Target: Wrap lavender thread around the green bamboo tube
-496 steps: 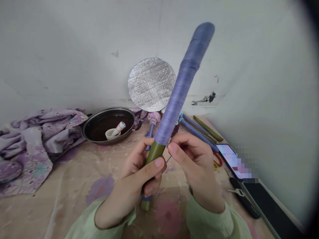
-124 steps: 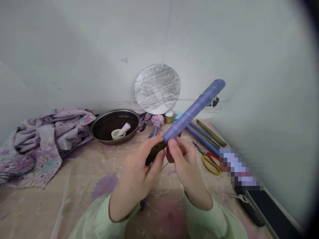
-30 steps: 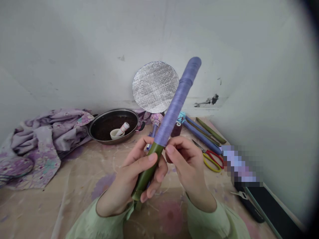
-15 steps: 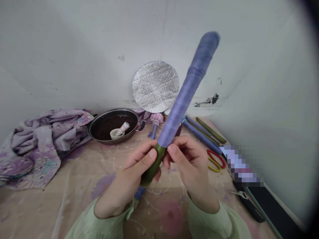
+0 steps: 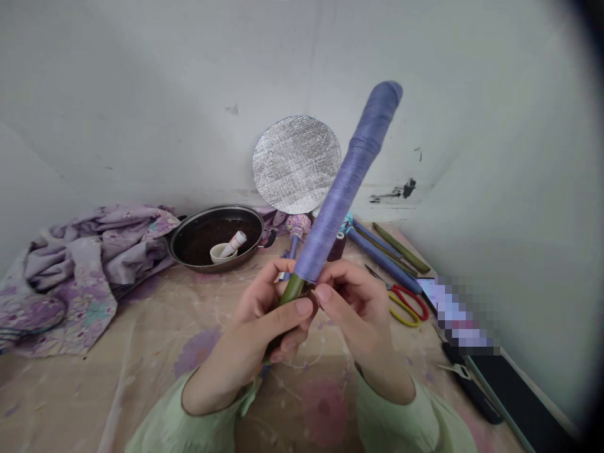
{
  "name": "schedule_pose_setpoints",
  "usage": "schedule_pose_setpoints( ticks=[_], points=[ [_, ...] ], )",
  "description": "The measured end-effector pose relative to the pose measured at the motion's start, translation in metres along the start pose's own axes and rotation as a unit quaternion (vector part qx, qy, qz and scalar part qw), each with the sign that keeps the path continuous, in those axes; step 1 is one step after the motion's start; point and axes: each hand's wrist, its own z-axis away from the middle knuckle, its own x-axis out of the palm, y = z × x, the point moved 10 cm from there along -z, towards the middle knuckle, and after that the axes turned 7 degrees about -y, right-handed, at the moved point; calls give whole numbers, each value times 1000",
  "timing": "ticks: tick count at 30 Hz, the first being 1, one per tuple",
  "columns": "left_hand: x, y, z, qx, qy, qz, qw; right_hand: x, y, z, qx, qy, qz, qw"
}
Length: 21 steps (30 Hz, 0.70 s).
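A green stick (image 5: 293, 289), its upper length wound closely with blue-purple thread (image 5: 337, 204), leans up to the right in front of me. My left hand (image 5: 274, 314) is closed around the bare green part, the thumb lying across it. At the lower edge of the winding, my right hand (image 5: 353, 302) has thumb and forefinger pinched together, touching the stick. Whatever is between those fingertips is too small or hidden to make out. The stick's bottom end is mostly covered by my left hand.
A dark pan (image 5: 212, 264) holding a small white cup stands behind left, beside crumpled floral cloth (image 5: 89, 270). A silver round disc (image 5: 297, 165) leans on the wall. To the right lie scissors (image 5: 410, 305), more sticks (image 5: 401, 248), a phone (image 5: 427, 288) and a key (image 5: 457, 370).
The wrapped stick has dropped slightly and shifted left. My left thumb has moved across the stick toward my right fingertips, which stay at the winding's lower edge.
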Motion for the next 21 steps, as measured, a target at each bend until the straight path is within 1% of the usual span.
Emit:
schedule_pose_setpoints(
  ticks=[5, 10, 13, 15, 17, 21],
  points=[
    [0, 3, 1, 12, 7, 6, 1000, -1, 0, 1, 6, 7, -30, 1000],
    [2, 5, -3, 26, -15, 7, 1000, 5, 9, 3, 18, -6, -97, 995],
    [3, 8, -5, 42, -27, 5, 999, 4, 11, 5, 15, 0, -116, 993],
    [1, 9, -4, 51, -16, 3, 999, 5, 13, 5, 20, -2, -122, 992],
    [-4, 11, -3, 56, 9, -6, 998, 9, 16, 6, 36, -16, -140, 989],
    [-6, 10, 0, 44, 32, -27, 998, 14, 20, 7, 61, -39, -161, 984]
  ],
)
